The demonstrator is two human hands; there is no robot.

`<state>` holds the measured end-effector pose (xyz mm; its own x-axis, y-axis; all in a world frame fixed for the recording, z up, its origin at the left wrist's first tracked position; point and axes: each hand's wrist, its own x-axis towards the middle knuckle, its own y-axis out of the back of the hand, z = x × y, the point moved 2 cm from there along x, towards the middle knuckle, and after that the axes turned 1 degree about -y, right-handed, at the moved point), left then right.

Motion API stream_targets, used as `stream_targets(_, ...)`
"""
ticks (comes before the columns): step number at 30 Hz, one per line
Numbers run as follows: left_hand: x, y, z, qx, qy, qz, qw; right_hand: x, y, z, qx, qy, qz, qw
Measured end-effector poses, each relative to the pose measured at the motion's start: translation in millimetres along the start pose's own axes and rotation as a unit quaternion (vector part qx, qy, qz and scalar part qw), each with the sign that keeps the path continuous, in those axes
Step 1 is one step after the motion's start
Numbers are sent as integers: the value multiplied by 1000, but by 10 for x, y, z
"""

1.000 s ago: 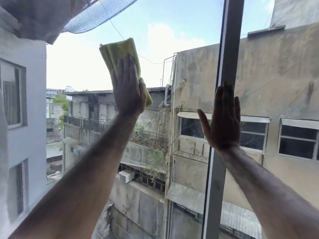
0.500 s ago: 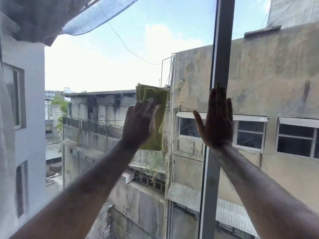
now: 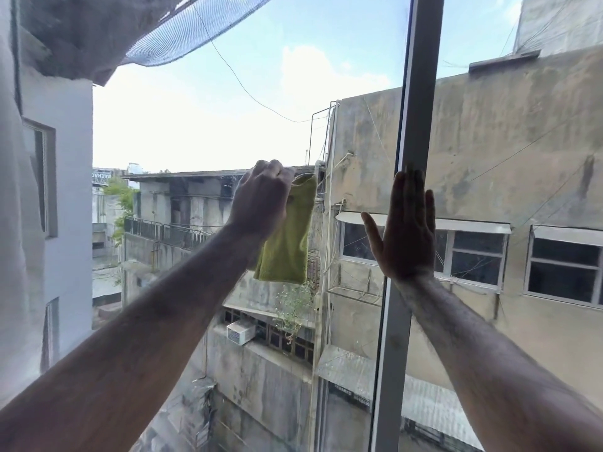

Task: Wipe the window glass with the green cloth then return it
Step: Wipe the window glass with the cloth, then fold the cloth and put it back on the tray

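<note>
Left hand (image 3: 261, 197) fisted around the top of a green cloth (image 3: 287, 243) hanging against the window glass (image 3: 202, 132), right hand (image 3: 408, 230) at three o'clock of it, flat with fingers up on the grey frame bar (image 3: 421, 93), concrete buildings outside.

The folded green cloth (image 3: 287, 236) hangs limp (top edge pinched) against the window glass (image 3: 202, 125).

You have two hands raised, the left hand (image 3: 262, 199) and the right hand (image 3: 408, 231); one green cloth (image 3: 285, 246); one upright window frame (image 3: 414, 93); one air-conditioner unit (image 3: 240, 332) outside.
</note>
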<state>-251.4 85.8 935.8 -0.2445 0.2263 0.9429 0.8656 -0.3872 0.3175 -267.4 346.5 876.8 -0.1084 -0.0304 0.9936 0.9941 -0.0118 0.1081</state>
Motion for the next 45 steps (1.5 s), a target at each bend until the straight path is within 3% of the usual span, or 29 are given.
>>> stream_targets(4, -6, 45, 16, 12, -2, -11, 1000, -3, 78, -18, 11, 3, -32, 999)
stream_targets(8, -81, 143, 6, -15, 1, -18, 1000, 2, 283, -206, 59, -46, -79, 994)
stream_targets(13, -303, 217, -85, -92, 23, -4, 995, -168, 642, -621, 245, 77, -143, 956)
stream_targets(15, -357, 287, -106, -149, 44, 15, 988, -191, 703, -732, 276, 43, -206, 938)
stream_targets(18, -449, 411, -177, -240, 122, 54, 961, -188, 758, -799, 284, -89, -279, 913)
stream_targets(21, -606, 479, -289, -321, 228, 51, 918, -257, 765, -746, 393, -226, -318, 833)
stream_targets(24, -872, 486, -421, -373, 313, 22, 873, -408, 789, -750, 551, -344, -296, 701)
stream_targets(26, -1113, 462, -469, -428, 365, -2, 827, -559, 785, -797, 605, -390, -299, 626)
stream_targets(28, -1419, 404, -489, -488, 409, -29, 771, -780, 765, -852, 620, -421, -317, 581)
stream_targets(31, -1986, 272, -484, -556, 455, -82, 691, -1226, 726, -898, 612, -462, -321, 555)
stream_targets(33, -2447, 143, -463, -566, 483, -117, 658, -1671, 703, -910, 591, -490, -331, 549)
stream_targets(38, -3796, -208, -332, -533, 538, -207, 619, -3017, 675, -884, 528, -544, -397, 517)
stream_targets(45, -5824, -511, -63, -452, 593, -353, 565, -5181, 824, -889, 442, -618, -506, 409)
